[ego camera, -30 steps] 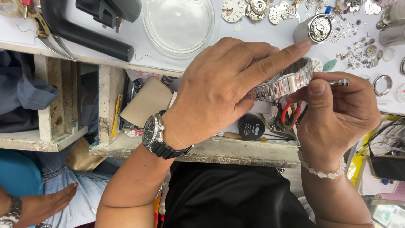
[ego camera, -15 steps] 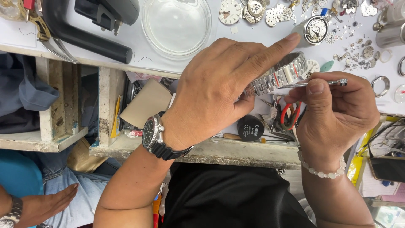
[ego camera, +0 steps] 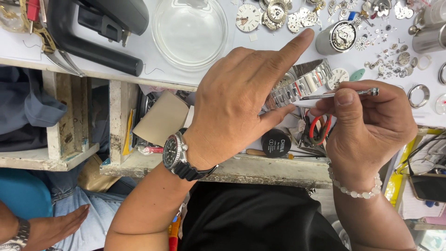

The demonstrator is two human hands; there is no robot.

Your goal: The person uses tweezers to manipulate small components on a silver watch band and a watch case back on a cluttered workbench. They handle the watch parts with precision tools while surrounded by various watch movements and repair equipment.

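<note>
Head camera looked down at a white workbench. The left hand held a steel watch bracelet, the thumb under it and the index finger stretched out straight above it. The right hand pinched a thin metal tool between thumb and fingers, its tip touching the bracelet. Near them stood a glass dish, and loose watch parts lay beside it.

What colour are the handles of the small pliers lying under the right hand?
Red. The pliers' handles show in the head view, just below the right hand, partly hidden by its fingers.
</note>
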